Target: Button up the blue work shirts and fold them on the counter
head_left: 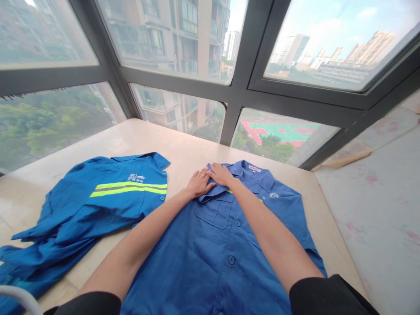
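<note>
A blue work shirt (210, 258) with buttons down its front lies spread on the window sill before me. One sleeve is folded across its chest at the upper left. My left hand (198, 183) rests flat on that folded part, fingers stretched out, a ring on one finger. Close beside it, my right hand (221, 175) also lies flat on the cloth near the collar, and the fingertips of both hands meet or overlap. A second blue work shirt (111, 210), crumpled, with a yellow-green reflective stripe and white print, lies to the left.
The pale stone sill (183, 144) is bordered by grey window frames (183, 81). A wall with a floral pattern (377, 210) stands at the right. A white curved object (19, 294) shows at the lower left corner. Buildings, trees and a sports court are outside.
</note>
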{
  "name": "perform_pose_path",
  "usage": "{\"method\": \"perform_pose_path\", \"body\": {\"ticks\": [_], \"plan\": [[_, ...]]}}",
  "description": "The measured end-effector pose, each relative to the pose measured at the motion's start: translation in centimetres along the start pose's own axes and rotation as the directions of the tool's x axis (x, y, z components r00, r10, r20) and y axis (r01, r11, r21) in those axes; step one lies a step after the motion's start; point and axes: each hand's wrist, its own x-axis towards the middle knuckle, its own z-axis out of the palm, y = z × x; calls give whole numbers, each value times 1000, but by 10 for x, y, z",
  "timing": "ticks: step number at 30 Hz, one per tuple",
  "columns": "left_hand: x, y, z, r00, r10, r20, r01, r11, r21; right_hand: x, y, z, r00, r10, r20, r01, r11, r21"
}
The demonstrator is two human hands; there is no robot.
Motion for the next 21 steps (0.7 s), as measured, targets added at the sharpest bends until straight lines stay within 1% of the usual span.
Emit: {"method": "perform_pose_path", "body": {"ticks": [3, 6, 10, 13, 15, 16, 19, 21], "plan": [[-8, 3, -1, 1000, 7, 3, -7, 1000, 11, 3, 8, 6, 1000, 18, -1, -18, 1000, -2], [-22, 4, -3, 999, 45, 4, -45, 999, 27, 4, 11, 9, 1000, 13, -26, -13, 1000, -10], [-43, 9, -10, 987, 155, 33, -156, 986, 57, 6, 11, 8, 999, 39, -17, -38, 999, 39], [-50, 21, -18, 972, 230, 36, -232, 970, 69, 9, 11, 5, 998, 61, 5, -61, 995, 73], [-47, 33, -23, 971, 238, 28, -240, 967, 88, 10, 11, 3, 997, 71, 16, -72, 993, 88], [-44, 40, -25, 975, 224, 16, -224, 969, 100, 11, 12, 3, 997, 76, 22, -77, 992, 96], [-28, 58, -28, 990, 135, -38, -129, 983, 129, 12, 15, 1, 995, 94, 40, -98, 988, 118], [-18, 66, -28, 994, 107, -30, -102, 987, 127, 13, 17, 0, 993, 109, 51, -115, 985, 132]]}}
